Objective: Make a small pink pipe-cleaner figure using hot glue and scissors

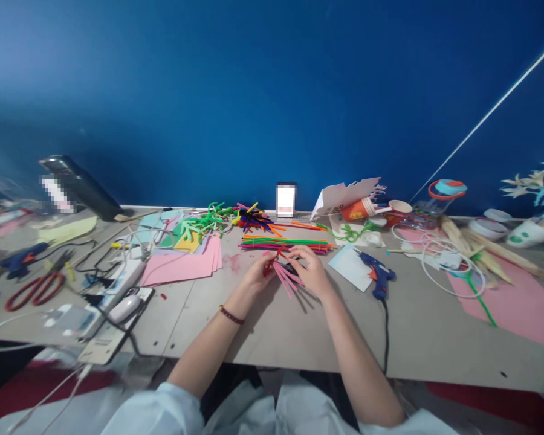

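Observation:
My left hand (256, 272), with a dark beaded bracelet at the wrist, is closed around red pipe cleaners (269, 264). Several pink pipe cleaners (286, 280) fan out from the same bunch, their ends pointing down over the table. On the other side, my right hand (309, 270) has its fingertips pinched at the red pipe cleaner near the top of the bunch. Its exact grip is too small to make out. Just beyond both hands lies a row of green, orange and purple pipe cleaners (290, 242).
Pink paper sheets (181, 266) lie left, with green pipe cleaner shapes (204, 223) behind. A blue glue gun (379, 275) rests right on a pale card (350, 267). Farther left are red-handled scissors (38, 290) and a power strip (113, 296). A phone (286, 199) stands against the wall.

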Demonstrator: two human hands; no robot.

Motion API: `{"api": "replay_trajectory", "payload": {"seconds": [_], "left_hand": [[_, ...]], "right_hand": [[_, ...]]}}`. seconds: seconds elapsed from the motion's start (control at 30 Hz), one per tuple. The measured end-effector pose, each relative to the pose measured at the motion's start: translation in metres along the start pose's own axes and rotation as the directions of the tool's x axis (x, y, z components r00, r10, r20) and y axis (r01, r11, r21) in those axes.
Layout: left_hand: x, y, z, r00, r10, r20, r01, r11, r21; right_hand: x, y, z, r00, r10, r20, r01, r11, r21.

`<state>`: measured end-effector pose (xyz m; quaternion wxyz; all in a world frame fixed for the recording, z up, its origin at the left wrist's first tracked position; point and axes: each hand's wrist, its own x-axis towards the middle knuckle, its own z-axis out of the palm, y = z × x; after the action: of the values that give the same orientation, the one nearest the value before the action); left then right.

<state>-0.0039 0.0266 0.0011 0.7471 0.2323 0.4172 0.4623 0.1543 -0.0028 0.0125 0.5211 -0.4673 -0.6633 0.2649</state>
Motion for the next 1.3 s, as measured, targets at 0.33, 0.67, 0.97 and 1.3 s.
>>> {"api": "replay_trajectory", "payload": {"seconds": [0.33,0.67,0.97,1.3], "left_hand": [[-0.009,-0.001,0.007,0.991,0.112,0.076,-0.123,0.979,0.163],[0.0,-0.006,-0.003,0.965,0.226,0.132,-0.257,0.915,0.312],[-0.008,-0.004,0.003,0.937,0.292,0.192,-0.346,0.848,0.401],[-0.011,-0.001,0.008,0.945,0.23,0.234,-0.286,0.928,0.24]], "right_hand": [[-0.002,0.01,0.001,0.959,0.277,-0.056,-0.276,0.96,0.038],[-0.003,0.003,0.003,0.964,0.262,-0.055,-0.259,0.964,0.057],[-0.004,0.0,0.003,0.96,0.276,-0.045,-0.274,0.961,0.045],[-0.002,0.01,0.003,0.911,0.395,0.114,-0.411,0.891,0.194]]}}
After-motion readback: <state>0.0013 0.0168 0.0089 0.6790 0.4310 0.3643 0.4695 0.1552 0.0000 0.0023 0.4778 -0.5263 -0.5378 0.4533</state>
